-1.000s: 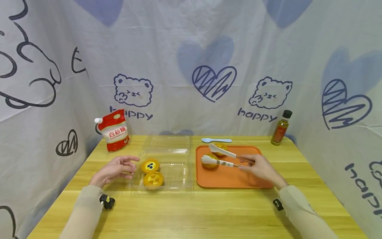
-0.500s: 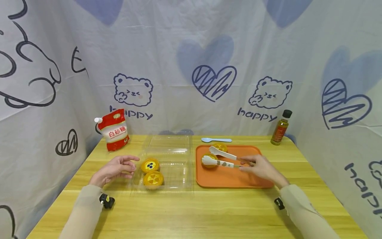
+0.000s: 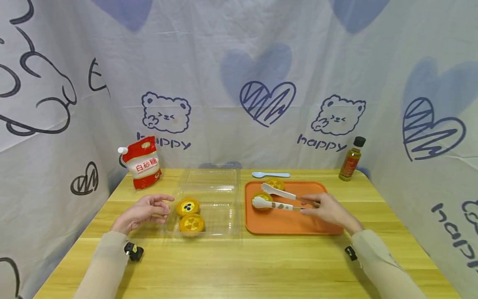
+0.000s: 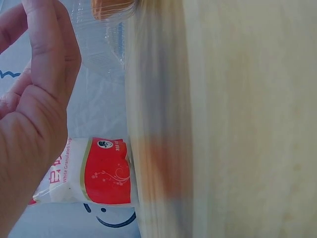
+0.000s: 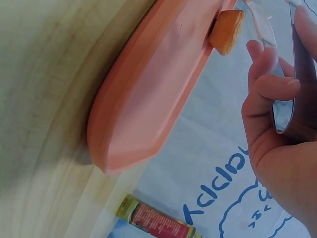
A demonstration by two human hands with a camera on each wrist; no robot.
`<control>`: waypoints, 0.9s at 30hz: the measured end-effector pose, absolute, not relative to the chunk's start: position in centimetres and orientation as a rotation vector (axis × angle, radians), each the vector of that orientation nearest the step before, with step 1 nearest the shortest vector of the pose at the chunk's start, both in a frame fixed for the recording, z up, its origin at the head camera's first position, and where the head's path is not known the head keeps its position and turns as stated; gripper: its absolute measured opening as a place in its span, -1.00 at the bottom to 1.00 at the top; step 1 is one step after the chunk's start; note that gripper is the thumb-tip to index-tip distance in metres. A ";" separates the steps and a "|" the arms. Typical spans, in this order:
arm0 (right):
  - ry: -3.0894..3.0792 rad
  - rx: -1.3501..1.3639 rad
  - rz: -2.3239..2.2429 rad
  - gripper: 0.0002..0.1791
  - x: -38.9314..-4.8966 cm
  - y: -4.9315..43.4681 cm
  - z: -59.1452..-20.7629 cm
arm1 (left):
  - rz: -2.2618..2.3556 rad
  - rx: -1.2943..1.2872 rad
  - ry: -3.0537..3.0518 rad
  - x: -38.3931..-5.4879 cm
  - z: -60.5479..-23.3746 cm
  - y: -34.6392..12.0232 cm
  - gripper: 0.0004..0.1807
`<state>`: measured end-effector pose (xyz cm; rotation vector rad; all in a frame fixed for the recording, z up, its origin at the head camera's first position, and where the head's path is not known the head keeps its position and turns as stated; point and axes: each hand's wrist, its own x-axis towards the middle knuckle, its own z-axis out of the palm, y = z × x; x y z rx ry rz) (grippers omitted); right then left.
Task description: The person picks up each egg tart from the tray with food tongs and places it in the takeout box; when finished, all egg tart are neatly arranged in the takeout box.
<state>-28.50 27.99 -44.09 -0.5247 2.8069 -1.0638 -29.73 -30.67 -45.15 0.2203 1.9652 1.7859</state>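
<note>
My right hand [image 3: 328, 209] holds a pair of white-tipped tongs [image 3: 281, 205] by the metal handle, palm over the orange tray [image 3: 298, 226]. The tongs' two arms are spread apart, and their tips overlap the nearer egg tart [image 3: 262, 195] in the head view. Behind it on the tray sits a second egg tart [image 3: 277, 183]. My left hand [image 3: 143, 214] hovers with loosely bent fingers, holding nothing, at the left side of a clear plastic box [image 3: 220, 220]. Inside that box are a tart with dark berries [image 3: 188, 206] and a tart with a wedge pattern [image 3: 192, 224].
A red and white sugar bag [image 3: 145, 164] stands at the back left. Behind the tray lies a light blue spoon [image 3: 270, 175]. At the back right stands a bottle with a black cap [image 3: 350, 162]. The box's lid [image 3: 210, 179] is folded back toward the curtain.
Both hands keep nearly the same places. The tongs stay spread over the nearer tart with barely any shift, and the tarts have not moved.
</note>
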 end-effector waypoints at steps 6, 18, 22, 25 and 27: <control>2.769 -0.567 -1.086 -0.38 -28.5 28.2 -44.0 | 1.788 0.225 1.963 -29.7 -45.1 -30.6 -0.31; 2.782 -0.567 -1.058 -0.42 -28.9 27.9 -44.5 | 1.790 0.228 1.962 -29.7 -45.3 -30.7 -0.34; 2.790 -0.562 -1.060 -0.42 -28.8 28.0 -44.6 | 1.793 0.233 1.957 -29.8 -45.3 -30.7 -0.34; 2.793 -0.553 -1.052 -0.41 -28.8 27.9 -44.8 | 1.793 0.236 1.953 -29.8 -45.3 -30.7 -0.34; 2.799 -0.535 -1.046 -0.41 -28.8 27.9 -44.8 | 1.793 0.236 1.952 -29.8 -45.3 -30.7 -0.34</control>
